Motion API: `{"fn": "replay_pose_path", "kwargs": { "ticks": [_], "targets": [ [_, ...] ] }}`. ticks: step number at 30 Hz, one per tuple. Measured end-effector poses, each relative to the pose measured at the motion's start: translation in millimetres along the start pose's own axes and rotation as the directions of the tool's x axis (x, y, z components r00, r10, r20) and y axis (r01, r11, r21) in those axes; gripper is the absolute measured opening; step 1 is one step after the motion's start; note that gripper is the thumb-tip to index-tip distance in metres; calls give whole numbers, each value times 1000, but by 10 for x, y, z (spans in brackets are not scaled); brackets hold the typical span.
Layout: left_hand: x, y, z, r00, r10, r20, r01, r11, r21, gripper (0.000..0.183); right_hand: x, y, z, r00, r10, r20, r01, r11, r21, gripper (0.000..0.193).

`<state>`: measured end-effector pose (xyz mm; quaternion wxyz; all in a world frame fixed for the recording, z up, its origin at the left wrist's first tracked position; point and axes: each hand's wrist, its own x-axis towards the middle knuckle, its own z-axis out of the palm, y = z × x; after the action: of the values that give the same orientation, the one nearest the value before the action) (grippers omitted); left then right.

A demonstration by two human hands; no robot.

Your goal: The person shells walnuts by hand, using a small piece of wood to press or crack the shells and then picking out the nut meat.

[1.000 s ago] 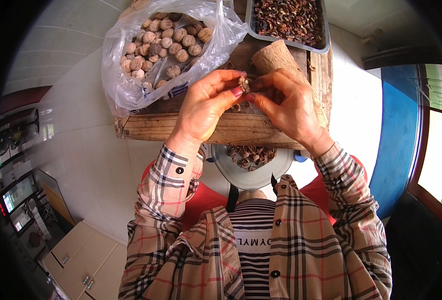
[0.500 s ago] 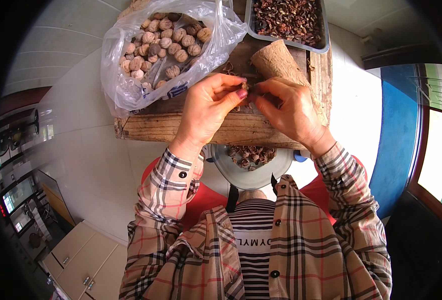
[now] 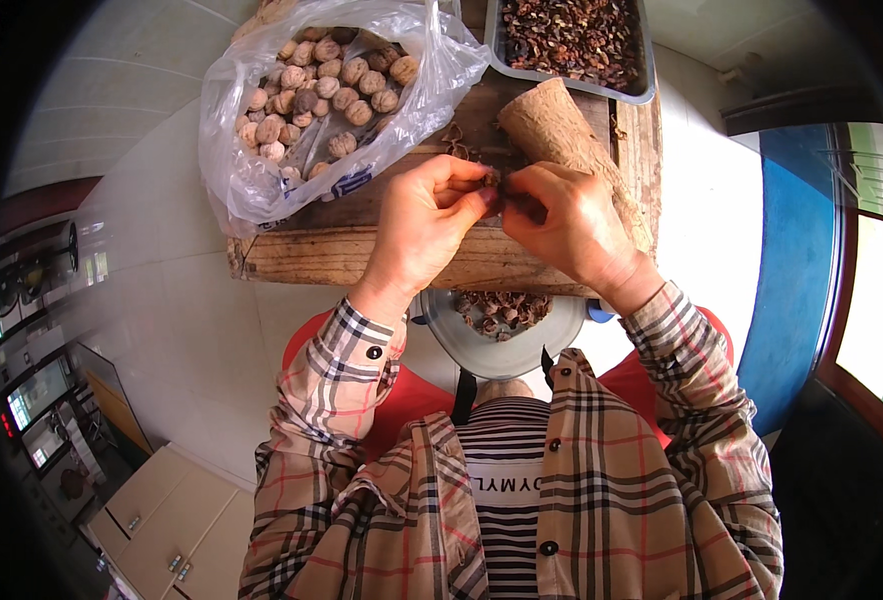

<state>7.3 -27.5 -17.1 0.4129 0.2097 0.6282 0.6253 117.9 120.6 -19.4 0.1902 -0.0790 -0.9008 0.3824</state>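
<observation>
Above the near edge of the wooden table, my two hands meet fingertip to fingertip. A small brown walnut piece is pinched between thumb and fingers of my left hand. My right hand has its thumb and forefinger pressed together against the same piece, with the other fingers curled in. Most of the piece is hidden by the fingertips. Brown shell scraps lie on the table just beyond the hands. Left of them, whole walnuts fill a clear plastic bag.
A short log lies on the table beyond my right hand. At the far right, a grey tray holds many dark brown bits. Below the table edge, a pale basin contains broken shells.
Both hands have shifted very slightly while staying together at the walnut piece. My left fingers have closed in more around it. The bag, log and tray stay in place.
</observation>
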Motion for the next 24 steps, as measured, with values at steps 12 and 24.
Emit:
{"fn": "replay_pose_path", "kwargs": {
  "ticks": [12,24],
  "targets": [
    [0,79,-68,998,-70,-3,68,981,-184,23,25,111,-44,995,-19,-102,16,999,-30,14],
    [-3,104,-112,999,-39,12,41,962,-271,24,51,7,-43,965,260,11,-258,947,194,18]
  ]
}}
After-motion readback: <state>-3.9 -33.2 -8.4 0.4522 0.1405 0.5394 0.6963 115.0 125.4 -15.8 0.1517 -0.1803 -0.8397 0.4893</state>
